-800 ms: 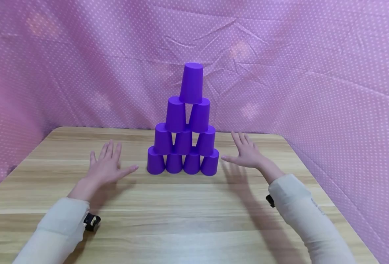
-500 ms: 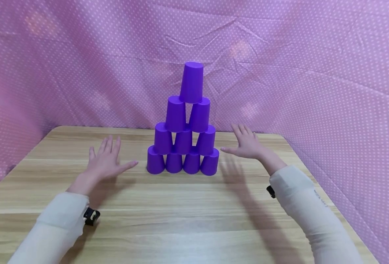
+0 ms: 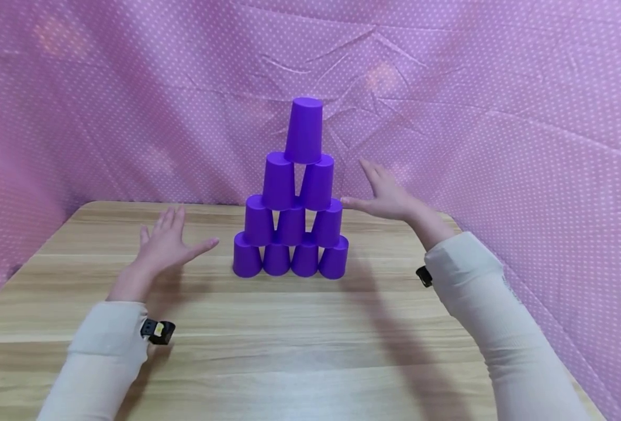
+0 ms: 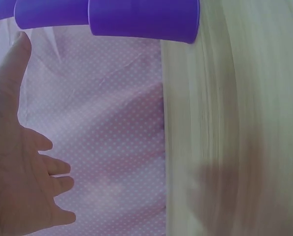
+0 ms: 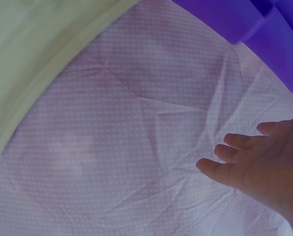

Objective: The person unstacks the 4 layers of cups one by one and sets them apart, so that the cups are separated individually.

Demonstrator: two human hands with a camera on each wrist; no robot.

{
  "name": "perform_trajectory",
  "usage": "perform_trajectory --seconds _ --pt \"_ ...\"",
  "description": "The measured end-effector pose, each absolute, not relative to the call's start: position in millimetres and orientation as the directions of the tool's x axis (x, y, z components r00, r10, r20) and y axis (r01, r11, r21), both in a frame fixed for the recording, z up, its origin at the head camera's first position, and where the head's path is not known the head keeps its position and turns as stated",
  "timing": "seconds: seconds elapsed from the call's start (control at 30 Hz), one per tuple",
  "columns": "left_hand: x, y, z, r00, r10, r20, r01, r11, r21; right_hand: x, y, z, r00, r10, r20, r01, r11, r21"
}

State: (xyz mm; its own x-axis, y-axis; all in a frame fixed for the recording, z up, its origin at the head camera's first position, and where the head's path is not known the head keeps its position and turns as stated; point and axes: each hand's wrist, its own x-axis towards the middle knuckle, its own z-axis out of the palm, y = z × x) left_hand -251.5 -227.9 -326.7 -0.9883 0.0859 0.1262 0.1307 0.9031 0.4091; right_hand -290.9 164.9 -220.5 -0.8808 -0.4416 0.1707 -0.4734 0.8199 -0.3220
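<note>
Purple cups, all upside down, form a four-tier pyramid in the middle of the head view. A single top cup (image 3: 304, 131) crowns it, and the lower right cup (image 3: 334, 258) ends the bottom row. My left hand (image 3: 164, 248) hovers left of the stack, fingers spread and thumb pointing at it, holding nothing. Raised beside the pyramid's right side is my right hand (image 3: 389, 196), fingers extended, thumb near the second row from the bottom; whether it touches a cup I cannot tell. In the left wrist view a cup (image 4: 144, 18) lies past my thumb.
The pyramid stands on a wood-grain table (image 3: 289, 345). A pink curtain (image 3: 195, 99) with white dots hangs behind and on both sides. Each sleeve carries a black wrist device, the left one (image 3: 159, 331) and the right one (image 3: 424, 276).
My right hand has risen and come a little closer to the pyramid. The left hand has moved slightly up and forward. The cups stay stacked.
</note>
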Motion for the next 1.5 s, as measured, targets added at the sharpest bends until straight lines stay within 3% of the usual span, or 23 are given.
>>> perform_trajectory --seconds 0.4,0.57,0.8,1.13,1.5 --pt "-259.3 -219.7 -344.2 -0.99 0.06 0.13 0.134 0.706 0.696 -298.9 143.9 -194.1 -0.908 -0.367 0.205 -0.419 0.753 -0.508" --pt "-262.2 -210.7 -351.3 -0.989 0.057 0.137 0.142 0.63 0.764 -302.0 135.5 -187.5 -0.929 -0.318 0.192 -0.367 0.71 -0.601" --pt "-265.6 -188.5 -364.4 -0.989 0.033 0.147 0.146 0.431 0.891 -306.1 122.1 -185.6 -0.935 -0.293 0.2 -0.346 0.621 -0.703" --pt "-270.5 -168.6 -385.5 -0.979 0.049 0.199 0.205 0.265 0.942 -310.3 97.9 -177.6 -0.936 -0.239 0.26 -0.346 0.483 -0.804" --pt "-274.7 -157.2 -395.8 -0.981 0.043 0.191 0.195 0.143 0.97 -315.0 79.8 -168.0 -0.926 -0.211 0.313 -0.358 0.234 -0.904"
